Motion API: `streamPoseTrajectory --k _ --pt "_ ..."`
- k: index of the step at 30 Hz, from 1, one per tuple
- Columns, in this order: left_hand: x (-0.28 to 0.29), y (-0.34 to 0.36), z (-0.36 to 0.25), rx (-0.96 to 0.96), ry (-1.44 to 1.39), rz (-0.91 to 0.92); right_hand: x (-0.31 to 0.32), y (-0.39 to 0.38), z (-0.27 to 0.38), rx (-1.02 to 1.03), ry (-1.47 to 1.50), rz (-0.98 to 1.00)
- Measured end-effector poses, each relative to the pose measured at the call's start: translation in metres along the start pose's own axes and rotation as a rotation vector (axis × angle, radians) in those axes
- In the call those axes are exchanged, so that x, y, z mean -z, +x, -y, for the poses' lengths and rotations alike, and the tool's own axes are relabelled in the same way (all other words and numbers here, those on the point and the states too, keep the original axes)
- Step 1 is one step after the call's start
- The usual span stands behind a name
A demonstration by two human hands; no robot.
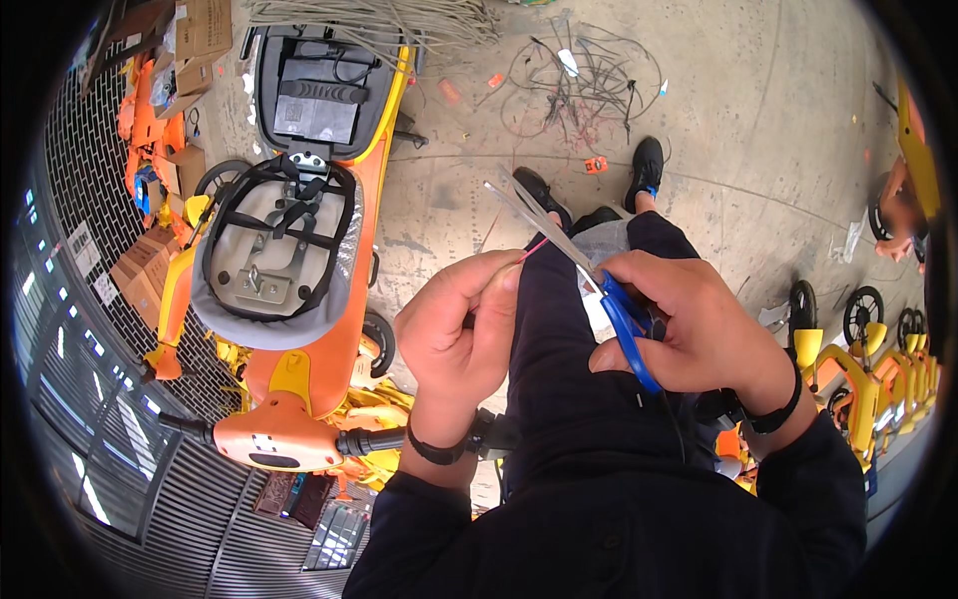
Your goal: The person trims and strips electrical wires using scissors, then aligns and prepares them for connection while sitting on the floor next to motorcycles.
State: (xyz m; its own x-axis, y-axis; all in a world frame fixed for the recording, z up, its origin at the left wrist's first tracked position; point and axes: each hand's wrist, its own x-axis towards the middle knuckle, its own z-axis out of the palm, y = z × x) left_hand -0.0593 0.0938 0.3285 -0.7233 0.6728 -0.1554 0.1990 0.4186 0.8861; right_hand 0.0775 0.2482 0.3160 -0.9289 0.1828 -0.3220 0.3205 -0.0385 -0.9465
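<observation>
My left hand (469, 309) pinches a thin pinkish wire (534, 248) between thumb and index finger, its other fingers curled. My right hand (679, 319) grips scissors with blue handles (624, 324); their long silver blades (544, 225) point up and left, slightly apart, just right of the wire's visible length. Whether the blades touch the wire, I cannot tell. Both hands are held over my dark-trousered legs (559, 389).
An orange scooter (354, 250) with open deck and seat stands at left, near cardboard boxes (145, 270). Tangled wires (589, 90) lie on the concrete floor (758, 150) ahead. Yellow frames with wheels (858, 389) line the right, below what looks like a blurred person (898, 215).
</observation>
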Motion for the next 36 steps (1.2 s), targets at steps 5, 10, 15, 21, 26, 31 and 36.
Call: streamPoseTrajectory --k 5,10,15,21,26,31,36 --pt "0.001 0.000 -0.002 0.020 0.010 0.030 0.000 -0.003 -0.001 0.005 -0.012 -0.019" --pt "0.002 -0.001 -0.002 0.000 0.083 0.040 0.002 -0.005 0.002 -0.048 0.033 0.010" --pt "0.002 0.000 -0.002 -0.114 0.197 0.043 -0.003 -0.010 -0.005 -0.175 0.323 -0.054" --pt "0.008 -0.001 -0.004 0.066 -0.010 -0.139 0.029 -0.011 -0.015 -0.244 0.497 -0.283" --pt "0.001 -0.002 -0.003 0.063 -0.009 -0.100 0.011 -0.008 -0.009 -0.339 0.476 -0.032" --pt "-0.007 -0.004 -0.007 0.099 -0.097 -0.038 0.000 0.002 -0.005 -0.235 0.506 -0.085" --pt "-0.009 -0.007 -0.006 0.090 -0.127 0.003 -0.007 0.020 0.003 -0.244 0.675 -0.294"
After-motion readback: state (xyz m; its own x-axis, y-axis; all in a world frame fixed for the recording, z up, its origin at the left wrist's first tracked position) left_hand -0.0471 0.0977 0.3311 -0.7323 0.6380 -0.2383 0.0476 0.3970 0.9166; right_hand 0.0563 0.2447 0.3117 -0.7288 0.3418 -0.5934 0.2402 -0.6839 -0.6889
